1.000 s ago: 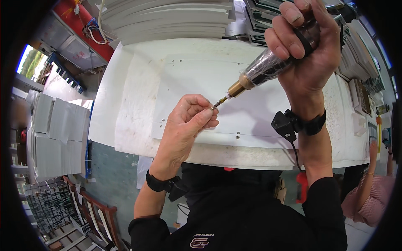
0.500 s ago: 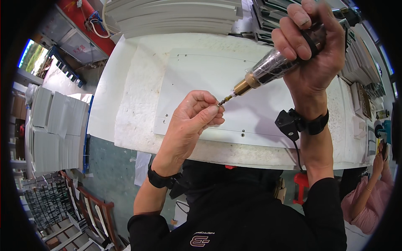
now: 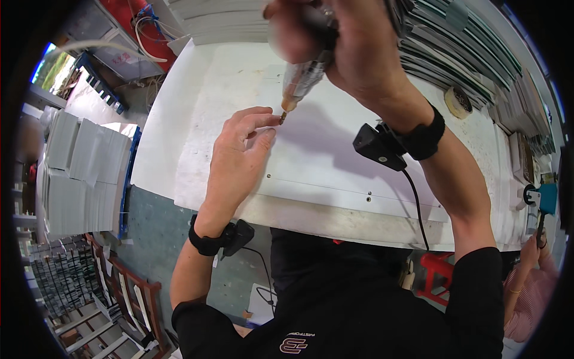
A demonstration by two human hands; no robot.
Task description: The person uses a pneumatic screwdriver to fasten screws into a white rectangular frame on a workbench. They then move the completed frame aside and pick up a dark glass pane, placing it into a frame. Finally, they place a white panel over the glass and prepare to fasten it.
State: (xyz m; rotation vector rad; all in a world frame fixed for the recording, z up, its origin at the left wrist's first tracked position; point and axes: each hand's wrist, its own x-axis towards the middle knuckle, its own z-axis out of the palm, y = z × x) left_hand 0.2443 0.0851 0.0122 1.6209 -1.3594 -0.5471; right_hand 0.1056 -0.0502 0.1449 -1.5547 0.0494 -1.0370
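High over the work table, my right hand (image 3: 365,51) is wrapped round a power driver (image 3: 301,76) with a clear-wrapped body and a brass-coloured nose. Its thin metal bit (image 3: 283,118) points down toward a white panel (image 3: 335,158) with small holes along its near edge. My left hand (image 3: 238,146) is left of the bit, index finger stretched out to the tip and thumb apart below it. The index fingertip is very close to the bit; whether they touch I cannot tell. No object shows between the left fingers. Part of the driver is blurred and hidden by my right hand.
Grey sheets lie stacked at the back right (image 3: 466,48), with a roll of tape (image 3: 458,103) beside them. White boards (image 3: 86,161) are piled at left. A teal power tool (image 3: 545,198) and another person's hand (image 3: 529,251) are at far right. A red stool (image 3: 435,275) stands below the table.
The driver and my right hand have moved left and up in the view. My left hand has shifted left, its thumb and index finger parting from their pinch at the bit.
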